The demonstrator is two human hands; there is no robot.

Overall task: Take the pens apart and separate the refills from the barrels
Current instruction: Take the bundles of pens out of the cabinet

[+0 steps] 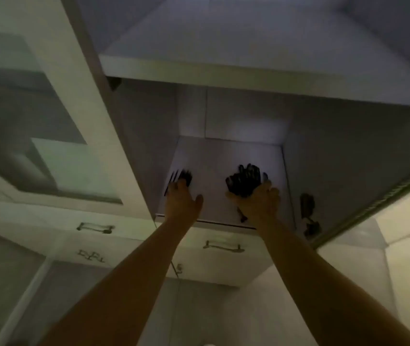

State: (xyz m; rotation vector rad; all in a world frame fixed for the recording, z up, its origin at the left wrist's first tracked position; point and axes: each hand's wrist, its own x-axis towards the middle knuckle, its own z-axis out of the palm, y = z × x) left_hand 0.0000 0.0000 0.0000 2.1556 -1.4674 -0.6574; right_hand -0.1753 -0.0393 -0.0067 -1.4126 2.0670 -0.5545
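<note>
On the shelf (224, 158), both hands touch dark pens (244, 182); no legible writing.

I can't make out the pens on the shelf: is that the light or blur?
Head view: both. Dim light turns the pen bundle at the right hand and the pieces at the left hand into dark silhouettes; motion blur smears them; wide-angle distortion bends the shelf.

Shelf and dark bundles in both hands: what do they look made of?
Shelf: probably painted or laminated board, matt pale surface with a straight front edge. Dark bundles: likely plastic pen parts, thin glossy black sticks, too blurred and dim to be certain.
</note>
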